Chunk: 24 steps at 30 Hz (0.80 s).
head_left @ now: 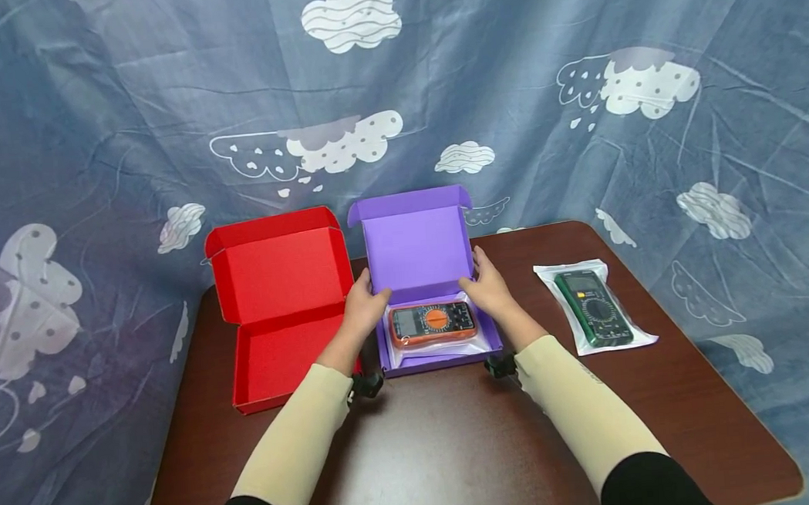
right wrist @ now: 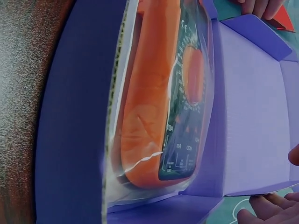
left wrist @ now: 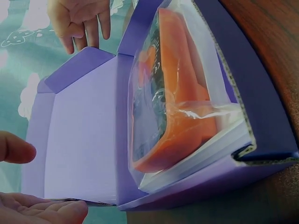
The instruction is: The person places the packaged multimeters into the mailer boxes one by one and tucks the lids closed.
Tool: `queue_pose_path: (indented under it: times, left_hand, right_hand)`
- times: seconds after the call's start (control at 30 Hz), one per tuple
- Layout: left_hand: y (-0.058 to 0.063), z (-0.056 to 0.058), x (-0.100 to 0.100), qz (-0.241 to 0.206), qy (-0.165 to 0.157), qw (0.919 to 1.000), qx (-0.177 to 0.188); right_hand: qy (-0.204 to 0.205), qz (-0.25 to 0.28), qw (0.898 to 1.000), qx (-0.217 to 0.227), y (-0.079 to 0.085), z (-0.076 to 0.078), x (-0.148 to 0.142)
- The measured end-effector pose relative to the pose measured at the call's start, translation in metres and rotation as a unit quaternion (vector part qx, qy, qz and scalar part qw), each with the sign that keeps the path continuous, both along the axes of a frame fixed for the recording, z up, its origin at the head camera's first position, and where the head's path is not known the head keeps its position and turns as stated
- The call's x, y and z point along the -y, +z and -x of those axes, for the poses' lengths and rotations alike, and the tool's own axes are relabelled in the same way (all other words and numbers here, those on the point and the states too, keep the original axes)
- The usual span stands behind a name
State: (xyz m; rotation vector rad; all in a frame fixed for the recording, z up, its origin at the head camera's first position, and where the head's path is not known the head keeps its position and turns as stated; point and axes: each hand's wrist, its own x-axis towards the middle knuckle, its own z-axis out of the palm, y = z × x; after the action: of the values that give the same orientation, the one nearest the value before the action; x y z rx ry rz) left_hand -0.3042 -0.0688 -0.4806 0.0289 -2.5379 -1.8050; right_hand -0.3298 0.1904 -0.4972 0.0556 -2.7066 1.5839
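An orange multimeter [head_left: 435, 322] in a clear plastic bag lies in the base of an open purple box [head_left: 418, 244], whose lid stands raised behind it. My left hand [head_left: 365, 309] is at the left edge of the lid; in the left wrist view its fingers [left wrist: 56, 210] lie along that edge and the thumb [left wrist: 18, 147] stands apart from them. At the lid's right side is my right hand [head_left: 488, 286], fingers extended. In the right wrist view its fingers [right wrist: 271, 210] are close to the lid's edge, the thumb held away. Whether either hand presses the lid is unclear.
Left of the purple box stands an open red box [head_left: 280, 268], its lid up. A green multimeter [head_left: 594, 308] in a white-backed clear bag lies at the right on the brown table [head_left: 430, 444]. A cloud-patterned blue curtain [head_left: 504, 69] hangs behind.
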Motion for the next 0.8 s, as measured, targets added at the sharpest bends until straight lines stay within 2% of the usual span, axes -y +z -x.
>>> queue_pose_path:
  times: [0.33,0.8]
  left_hand:
    - [-0.003,-0.006,0.0,-0.051,0.003,0.9986,-0.009]
    - [-0.004,-0.01,0.002,-0.05,0.01,0.9983,-0.027]
  right_hand:
    - [-0.009,0.011,0.999,-0.029,-0.002,-0.004,-0.001]
    - [-0.035,0.032,0.997,-0.053,0.0,-0.007,-0.004]
